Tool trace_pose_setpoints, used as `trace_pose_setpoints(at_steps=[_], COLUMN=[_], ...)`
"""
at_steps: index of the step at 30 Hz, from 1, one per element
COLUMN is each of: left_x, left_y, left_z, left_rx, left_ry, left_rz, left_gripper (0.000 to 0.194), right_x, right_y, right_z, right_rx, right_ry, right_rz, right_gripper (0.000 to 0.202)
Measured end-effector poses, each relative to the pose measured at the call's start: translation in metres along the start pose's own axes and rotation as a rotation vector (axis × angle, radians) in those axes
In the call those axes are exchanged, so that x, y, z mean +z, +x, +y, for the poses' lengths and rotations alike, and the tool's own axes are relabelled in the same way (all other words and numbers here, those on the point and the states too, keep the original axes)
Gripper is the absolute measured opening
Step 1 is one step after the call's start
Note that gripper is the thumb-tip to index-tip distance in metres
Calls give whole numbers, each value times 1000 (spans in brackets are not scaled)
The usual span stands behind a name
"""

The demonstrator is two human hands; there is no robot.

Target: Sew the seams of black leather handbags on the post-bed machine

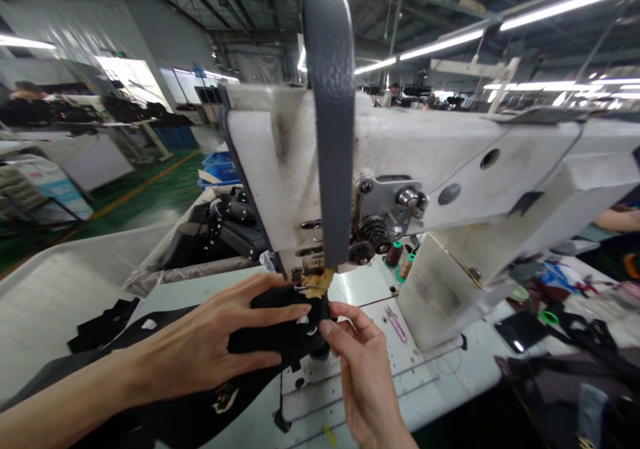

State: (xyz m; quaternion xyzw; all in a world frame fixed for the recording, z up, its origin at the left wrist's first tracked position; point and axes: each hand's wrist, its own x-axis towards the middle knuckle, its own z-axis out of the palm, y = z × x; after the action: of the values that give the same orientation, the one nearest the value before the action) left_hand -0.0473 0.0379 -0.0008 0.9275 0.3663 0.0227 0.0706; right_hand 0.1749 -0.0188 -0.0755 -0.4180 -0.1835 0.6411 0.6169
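A large white industrial sewing machine (pixel 430 145) stands before me. Under its needle area lies a black piece of material (pixel 200 419), with small white patches and metal-looking fittings on it. Fingers spread, my left hand (pixel 217 322) rests flat on this piece, left of the needle. On the other side, my right hand (pixel 365 355) pinches the edge of the black material between thumb and forefinger, just below the needle area. A crumpled tan scrap (pixel 317 283) sits around the presser foot and partly hides it. A dark grey curved strip (pixel 333 129) hangs over the machine's head.
Pink thread snips (pixel 396 323) lie on the machine bed, right of my right hand. Thread spools (pixel 394 254) stand behind. A phone (pixel 519 331) is on the table at right. A cloth-lined bin (pixel 150 265) of black goods sits at left. Other people work farther off.
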Motion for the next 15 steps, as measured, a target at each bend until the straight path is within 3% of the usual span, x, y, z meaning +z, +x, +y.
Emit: trace_pose_setpoints(at_steps=[7, 15], left_x=[-8, -9], left_y=[6, 9], left_z=[3, 7], left_rx=[11, -8], left_ry=[85, 120], left_rz=[-2, 21], left_gripper=[55, 53], right_x=[9, 10], right_y=[-13, -11], right_z=[-3, -6], right_rx=[-224, -243], right_ry=[-107, -157], right_rz=[-30, -63], right_gripper=[27, 27])
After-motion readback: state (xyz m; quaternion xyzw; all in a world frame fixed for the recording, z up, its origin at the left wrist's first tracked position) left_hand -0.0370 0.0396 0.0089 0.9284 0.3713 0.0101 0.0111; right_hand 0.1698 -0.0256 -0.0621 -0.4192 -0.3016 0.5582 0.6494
